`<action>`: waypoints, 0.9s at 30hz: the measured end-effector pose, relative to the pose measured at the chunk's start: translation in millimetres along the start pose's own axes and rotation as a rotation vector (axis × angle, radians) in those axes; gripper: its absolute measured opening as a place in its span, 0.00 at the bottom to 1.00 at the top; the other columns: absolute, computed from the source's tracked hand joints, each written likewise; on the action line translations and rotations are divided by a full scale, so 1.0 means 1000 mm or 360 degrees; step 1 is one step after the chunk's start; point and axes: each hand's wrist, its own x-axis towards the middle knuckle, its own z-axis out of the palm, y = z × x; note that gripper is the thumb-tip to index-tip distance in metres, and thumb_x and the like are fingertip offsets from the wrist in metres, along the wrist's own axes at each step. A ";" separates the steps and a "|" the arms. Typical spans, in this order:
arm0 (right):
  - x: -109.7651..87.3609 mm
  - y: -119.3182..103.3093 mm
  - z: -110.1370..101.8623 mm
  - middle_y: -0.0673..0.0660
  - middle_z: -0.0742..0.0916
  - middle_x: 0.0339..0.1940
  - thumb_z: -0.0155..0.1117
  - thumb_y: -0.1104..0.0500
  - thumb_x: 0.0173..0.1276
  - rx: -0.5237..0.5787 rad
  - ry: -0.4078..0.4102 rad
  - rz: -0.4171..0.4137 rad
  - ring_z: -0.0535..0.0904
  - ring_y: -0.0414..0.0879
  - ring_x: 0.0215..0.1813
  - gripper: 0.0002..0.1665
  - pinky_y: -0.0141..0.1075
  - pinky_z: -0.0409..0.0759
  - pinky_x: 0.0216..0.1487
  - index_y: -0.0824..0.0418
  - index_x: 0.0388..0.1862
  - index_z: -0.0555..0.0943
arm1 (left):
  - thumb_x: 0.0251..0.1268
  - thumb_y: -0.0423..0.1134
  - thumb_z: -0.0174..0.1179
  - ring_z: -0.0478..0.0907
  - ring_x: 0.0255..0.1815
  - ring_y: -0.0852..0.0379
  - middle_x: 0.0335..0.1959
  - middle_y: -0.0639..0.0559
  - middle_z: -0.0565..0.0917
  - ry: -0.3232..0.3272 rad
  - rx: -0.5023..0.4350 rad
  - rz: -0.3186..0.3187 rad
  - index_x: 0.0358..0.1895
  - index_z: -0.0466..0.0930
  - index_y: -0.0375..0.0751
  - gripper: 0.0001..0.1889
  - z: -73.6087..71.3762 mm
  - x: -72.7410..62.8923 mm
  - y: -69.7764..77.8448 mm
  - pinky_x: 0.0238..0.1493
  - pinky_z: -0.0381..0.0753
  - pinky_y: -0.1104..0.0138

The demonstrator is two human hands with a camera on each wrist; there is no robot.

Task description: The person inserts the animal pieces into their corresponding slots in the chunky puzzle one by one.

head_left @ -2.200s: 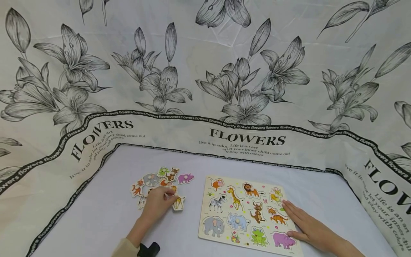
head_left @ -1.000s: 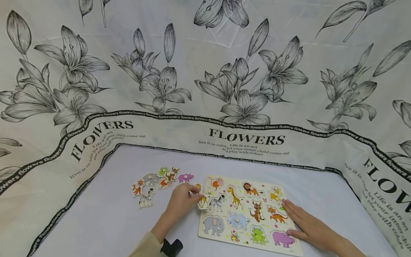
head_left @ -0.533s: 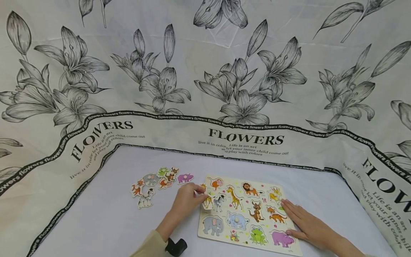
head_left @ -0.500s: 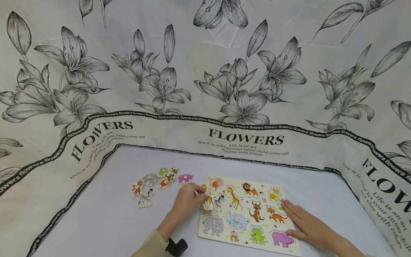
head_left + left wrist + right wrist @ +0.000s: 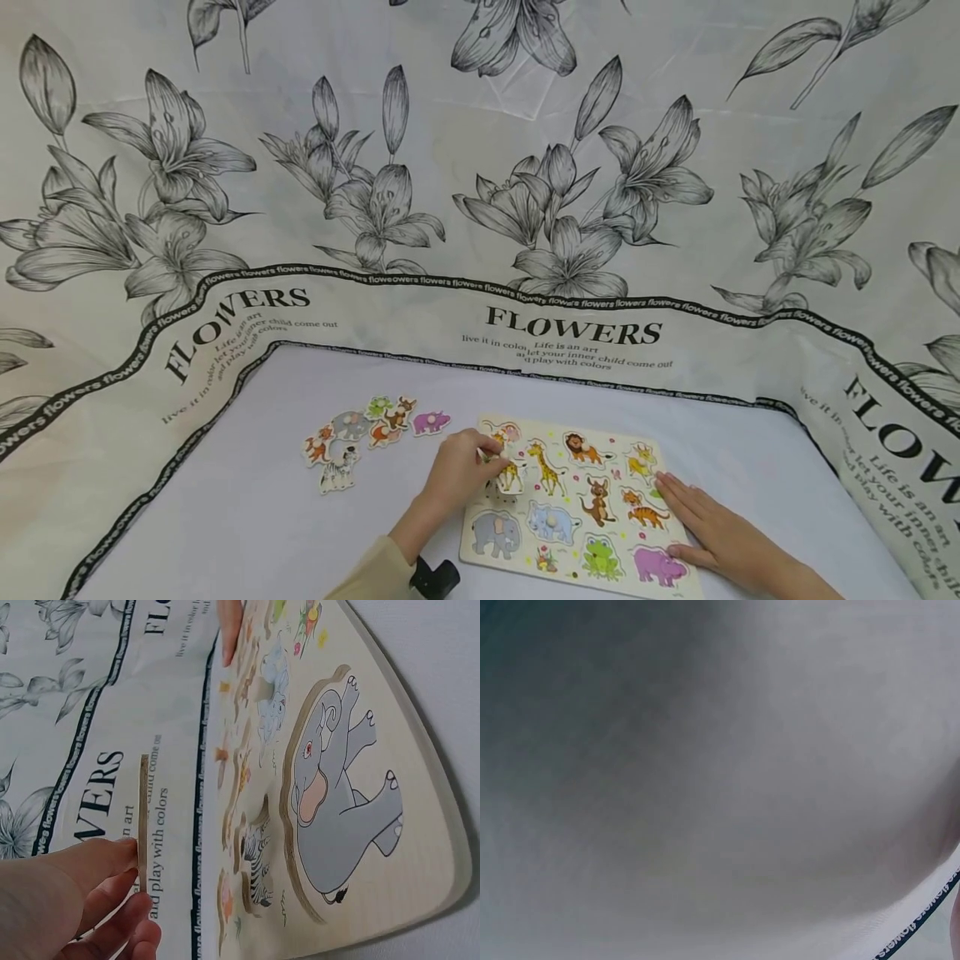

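Head view: I see the left hand (image 5: 459,472) pinching the giraffe piece (image 5: 511,477) over the puzzle board (image 5: 525,562). Loose animal pieces (image 5: 350,427) lie left of the grip; the right hand (image 5: 708,525) (fingers extended) rests on the board's edge, right of it. Left wrist view: the giraffe piece is clamped edge-on, clear of the board. Right wrist view: mostly blurred.

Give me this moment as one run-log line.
left hand: pinches giraffe piece over animal puzzle board | right hand: rests on board's right edge | loose animal pieces: left of board
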 end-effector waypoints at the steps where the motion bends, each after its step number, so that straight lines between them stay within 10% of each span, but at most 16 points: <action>1: 0.000 0.000 0.001 0.48 0.55 0.80 0.65 0.41 0.61 -0.0003 -0.0007 0.0005 0.35 0.28 0.78 0.49 0.17 0.31 0.72 0.66 0.72 0.60 | 0.56 0.41 0.69 0.66 0.24 0.68 0.33 0.52 0.84 -0.0001 -0.0005 0.0003 0.37 0.86 0.38 0.10 0.002 0.001 0.000 0.24 0.69 0.76; 27: 0.000 -0.002 -0.002 0.50 0.57 0.79 0.65 0.42 0.62 0.0040 -0.0010 0.0038 0.35 0.27 0.78 0.48 0.17 0.32 0.71 0.67 0.72 0.60 | 0.55 0.41 0.70 0.71 0.24 0.69 0.32 0.52 0.86 -0.0042 -0.0010 0.0014 0.35 0.87 0.40 0.09 0.033 0.016 0.009 0.27 0.72 0.76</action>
